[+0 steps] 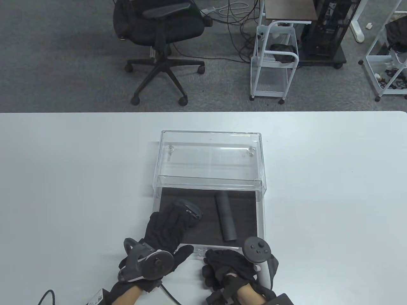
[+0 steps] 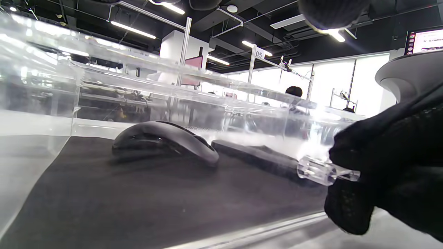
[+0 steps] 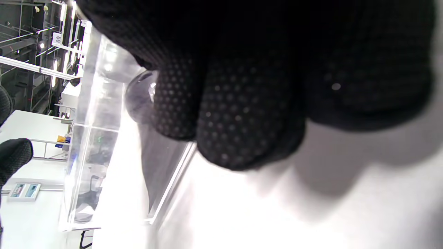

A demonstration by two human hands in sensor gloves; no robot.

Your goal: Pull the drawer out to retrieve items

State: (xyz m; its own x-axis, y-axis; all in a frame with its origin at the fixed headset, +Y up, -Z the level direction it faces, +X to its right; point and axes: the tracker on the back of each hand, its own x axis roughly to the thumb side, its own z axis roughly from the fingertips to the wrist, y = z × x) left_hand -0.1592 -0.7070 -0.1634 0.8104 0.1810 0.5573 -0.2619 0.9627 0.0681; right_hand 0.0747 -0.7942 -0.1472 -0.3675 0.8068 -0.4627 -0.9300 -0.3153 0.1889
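A clear acrylic drawer box point(image 1: 210, 155) stands mid-table. Its drawer point(image 1: 260, 216) is pulled out towards me and has a dark liner. A black mouse point(image 1: 192, 211) lies on the liner at the left and a dark cylinder point(image 1: 225, 220) at the right; both show in the left wrist view, mouse point(image 2: 162, 141) and cylinder point(image 2: 256, 155). My left hand point(image 1: 178, 219) reaches into the drawer, fingers spread over the mouse, which the wrist view shows untouched. My right hand point(image 1: 219, 259) pinches the clear drawer handle point(image 2: 325, 171) at the drawer's front.
The white table point(image 1: 63, 178) runs wide on both sides of the box. Beyond its far edge stand a black office chair point(image 1: 162, 28) and white wire carts point(image 1: 275, 60). A cable point(image 1: 168, 294) trails from my left wrist.
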